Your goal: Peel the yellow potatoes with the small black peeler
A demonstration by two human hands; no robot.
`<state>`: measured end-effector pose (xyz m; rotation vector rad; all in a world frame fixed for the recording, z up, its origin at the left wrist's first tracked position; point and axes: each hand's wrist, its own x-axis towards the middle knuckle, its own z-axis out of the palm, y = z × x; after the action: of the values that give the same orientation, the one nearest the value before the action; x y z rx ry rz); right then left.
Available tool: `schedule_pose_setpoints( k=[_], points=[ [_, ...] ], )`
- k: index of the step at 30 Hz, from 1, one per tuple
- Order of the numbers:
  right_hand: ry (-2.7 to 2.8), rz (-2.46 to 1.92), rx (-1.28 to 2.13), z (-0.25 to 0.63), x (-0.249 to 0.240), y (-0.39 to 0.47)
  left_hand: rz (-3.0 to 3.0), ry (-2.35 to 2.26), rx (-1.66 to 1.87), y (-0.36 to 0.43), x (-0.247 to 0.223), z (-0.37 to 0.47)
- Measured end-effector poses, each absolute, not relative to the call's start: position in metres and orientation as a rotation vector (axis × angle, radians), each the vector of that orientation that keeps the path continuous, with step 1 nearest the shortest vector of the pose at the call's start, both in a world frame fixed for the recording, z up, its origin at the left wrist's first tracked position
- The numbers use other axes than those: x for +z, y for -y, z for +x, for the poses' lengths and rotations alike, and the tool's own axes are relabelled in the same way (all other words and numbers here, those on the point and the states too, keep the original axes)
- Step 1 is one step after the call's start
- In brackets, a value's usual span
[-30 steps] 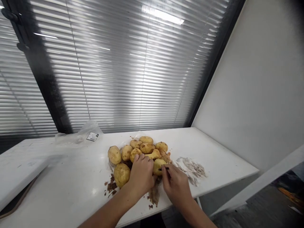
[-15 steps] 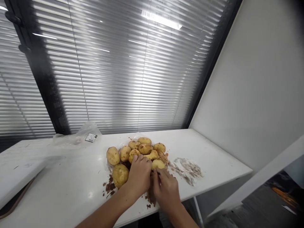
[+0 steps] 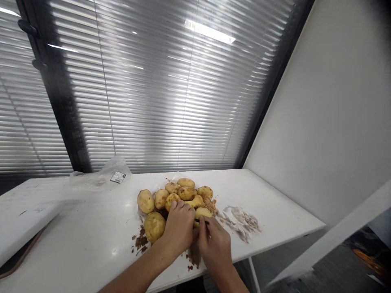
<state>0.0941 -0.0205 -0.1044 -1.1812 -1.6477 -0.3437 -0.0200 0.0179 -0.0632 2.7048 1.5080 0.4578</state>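
Nearest, dark scraps [image 3: 194,255] are lying on the worktop [image 3: 100,236] close to its front edge, just below the hands. The right hand [image 3: 214,242] is pinching a thin, dark tool [image 3: 198,220] between thumb and fingers, and the tool is meeting the near side of a potato [image 3: 203,212]; its exact kind is too small to tell. The left hand [image 3: 180,224] is closing its fingers round the left side of that potato, part of the grip hiding behind the knuckles. The potato is sitting between the two hands, at the near right of a heap. With the hands working this close, the likeliest trouble is the tool skidding off a damp, rounded surface and running into the left thumb or fingers, if it is carrying an edge. A loosening left grip could be letting the potato twist under pressure. To the left, a big potato [image 3: 154,226] is resting beside the left wrist; a knock from that forearm could be sending it rolling. To the right, a crumpled, soiled wipe [image 3: 240,219] is lying apart. Just beyond the hands, the other potatoes [image 3: 187,193] are crowding together, so a nudge could be shifting several. Farther back, a clear bag [image 3: 114,167] is slumping near the blinds [image 3: 152,106].
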Motion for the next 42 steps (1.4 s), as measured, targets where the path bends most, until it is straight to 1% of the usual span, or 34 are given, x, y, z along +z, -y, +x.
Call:
schedule_pose_setpoints(
  k=[9, 16, 21, 27, 32, 37, 42],
  points=[
    [1.664, -1.111, -0.243, 0.101, -0.108, 0.022, 2.698, -1.507, 0.451, -0.018, -0.064, -0.019],
    [1.647, -1.080, -0.254, 0.108, -0.105, 0.023, 2.678, -1.519, 0.437, -0.016, -0.061, -0.018],
    [1.580, -1.153, -0.350, 0.114, -0.104, 0.021, 2.690, -1.537, 0.450, -0.016, -0.063, -0.017],
    [1.597, -1.202, -0.322, 0.111, -0.102, 0.023, 2.696, -1.538, 0.459, -0.016, -0.066, -0.016],
    [1.544, -1.259, -0.383, 0.105, -0.099, 0.023, 2.705, -1.526, 0.442, -0.015, -0.064, -0.017],
    [1.563, -1.219, -0.342, 0.094, -0.099, 0.023, 2.731, -1.502, 0.398, -0.015, -0.061, -0.018],
    [1.515, -1.253, -0.387, 0.096, -0.099, 0.023, 2.714, -1.523, 0.430, -0.016, -0.063, -0.017]
  ],
)
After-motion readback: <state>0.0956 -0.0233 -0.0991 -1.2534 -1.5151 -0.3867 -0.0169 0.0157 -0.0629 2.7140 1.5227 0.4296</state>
